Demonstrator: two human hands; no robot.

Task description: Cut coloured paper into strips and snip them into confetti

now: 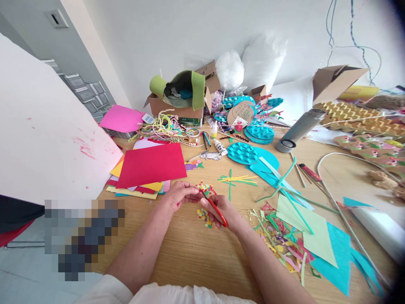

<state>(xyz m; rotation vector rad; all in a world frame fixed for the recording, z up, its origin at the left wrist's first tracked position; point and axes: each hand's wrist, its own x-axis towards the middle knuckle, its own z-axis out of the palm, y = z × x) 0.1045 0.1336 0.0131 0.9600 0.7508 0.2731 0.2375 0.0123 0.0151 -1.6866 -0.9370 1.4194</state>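
In my right hand (223, 209) I hold a pair of scissors (218, 211) with red handles, its blades pointing left toward my other hand. My left hand (183, 194) is pinched at the blade tips, and a speck of red shows beneath its fingers; what it holds is too small to make out. A heap of tiny red, yellow and green paper pieces (205, 187) lies just beyond my fingertips. Closer to me, partly behind my right hand, sits a second heap of small paper dots (204, 217), mostly yellow.
Left of my hands is a stack of coloured paper with a red sheet (152, 164) on top. Yellow and green strips (238, 180) lie ahead. Paper scraps (278, 240), green and turquoise sheets and a cutter (310, 172) are on the right. A grey flask (300, 130) stands behind.
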